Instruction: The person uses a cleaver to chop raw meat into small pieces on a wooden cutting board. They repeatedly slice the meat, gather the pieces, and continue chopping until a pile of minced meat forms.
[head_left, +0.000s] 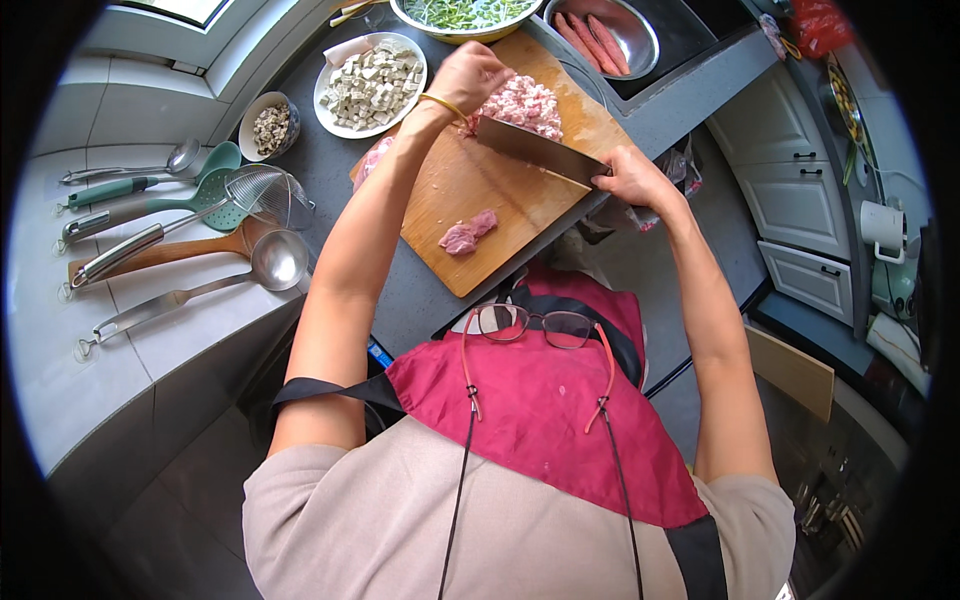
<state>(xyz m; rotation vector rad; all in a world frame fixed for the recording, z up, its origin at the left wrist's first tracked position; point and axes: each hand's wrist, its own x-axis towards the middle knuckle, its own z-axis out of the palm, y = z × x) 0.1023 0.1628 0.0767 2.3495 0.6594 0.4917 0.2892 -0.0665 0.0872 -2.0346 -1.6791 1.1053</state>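
Note:
My right hand is closed around the handle of a cleaver. The broad blade slants across the wooden cutting board, along the near side of a heap of diced raw meat. Above the heap's left part is my left hand, its fingers bent together; whether anything is between them is hidden. A larger piece of raw meat lies by the board's near corner. More raw meat shows at the left edge, partly behind my left forearm.
Left of the board are a plate of grey-white cubes and a bowl of chopped food. Beyond stand a basin of greens in water and a metal bowl with reddish roots. Ladles and strainers hang on the left wall.

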